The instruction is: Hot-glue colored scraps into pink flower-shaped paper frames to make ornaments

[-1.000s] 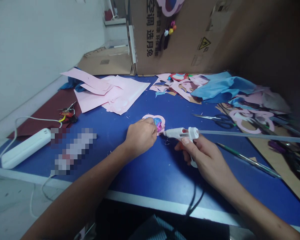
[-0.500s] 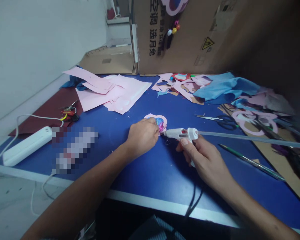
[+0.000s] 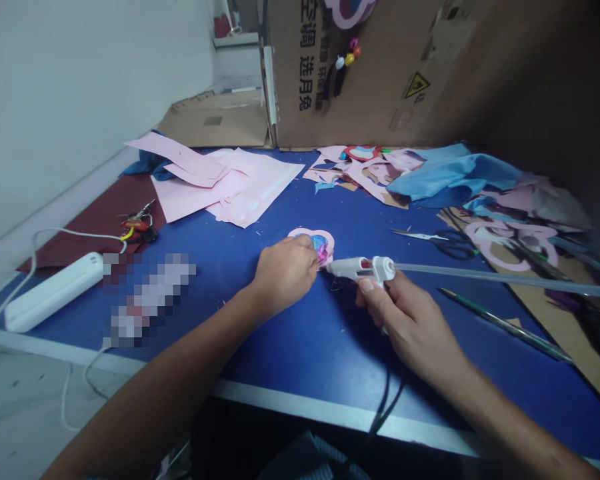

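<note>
My left hand [image 3: 283, 272] is closed, pinching a small pink flower-shaped cutout [image 3: 314, 243] with blue and magenta bits, held down on the blue table [image 3: 300, 333]. My right hand [image 3: 405, 317] grips a white hot glue gun [image 3: 363, 268]. Its nozzle points left and touches the cutout's near edge. A long clear glue stick [image 3: 500, 279] sticks out of the gun's back toward the right. The gun's black cord [image 3: 387, 397] drops over the table's front edge.
Pink paper sheets [image 3: 225, 183] lie at the back left, cut scraps and blue cloth [image 3: 445, 175] at the back right. Black scissors [image 3: 437, 240] lie right of the gun. A white power strip [image 3: 55, 292] sits at the left. A cardboard box [image 3: 370, 67] stands behind.
The glue gun's nozzle has crept slightly left against the cutout. Both hands otherwise stay in place.
</note>
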Demonstrator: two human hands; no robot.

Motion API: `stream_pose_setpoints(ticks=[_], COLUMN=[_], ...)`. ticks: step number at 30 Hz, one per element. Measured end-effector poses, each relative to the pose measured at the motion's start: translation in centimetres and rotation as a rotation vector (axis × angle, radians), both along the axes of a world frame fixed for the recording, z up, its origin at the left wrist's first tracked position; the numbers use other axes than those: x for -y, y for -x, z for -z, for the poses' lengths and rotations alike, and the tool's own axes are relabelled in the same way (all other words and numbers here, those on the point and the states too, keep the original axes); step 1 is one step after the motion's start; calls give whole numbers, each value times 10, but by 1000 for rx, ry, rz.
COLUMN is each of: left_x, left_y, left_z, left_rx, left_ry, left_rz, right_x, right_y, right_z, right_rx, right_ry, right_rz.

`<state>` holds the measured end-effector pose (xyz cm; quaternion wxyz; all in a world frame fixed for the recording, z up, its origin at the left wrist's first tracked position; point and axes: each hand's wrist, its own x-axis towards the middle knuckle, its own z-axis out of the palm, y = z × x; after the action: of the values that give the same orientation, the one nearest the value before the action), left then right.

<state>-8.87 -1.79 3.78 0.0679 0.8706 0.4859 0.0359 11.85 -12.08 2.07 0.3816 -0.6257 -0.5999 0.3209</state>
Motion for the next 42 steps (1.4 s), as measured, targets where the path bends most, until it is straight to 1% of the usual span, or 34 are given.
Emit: stream_pose_setpoints(ticks=[7, 14, 20, 24, 33, 39, 42], left_x=[1, 1, 1, 1, 1, 0, 0], left_y=[-1, 0, -1, -1, 0, -2, -2], left_z=[-1, -1, -3, -3, -2, -2, -1], left_rx=[-10, -31, -45, -53, -41, -37, -45], left_ry=[7, -6, 2, -7, -6, 0, -2], left_rz=[-17, 8, 6, 7, 3, -5, -8], right_x=[-1, -1, -1, 0, -1, 0, -1], right_y=[-1, -3, 0, 2, 0, 2, 0], right_z=[1, 6, 8, 7, 6, 6, 6], right_rx=[4, -4, -9, -9, 3, -4, -11], right_ry=[0, 4, -10, -12, -14, -3, -5], right_rz=[12, 23, 12, 5, 37, 15, 25])
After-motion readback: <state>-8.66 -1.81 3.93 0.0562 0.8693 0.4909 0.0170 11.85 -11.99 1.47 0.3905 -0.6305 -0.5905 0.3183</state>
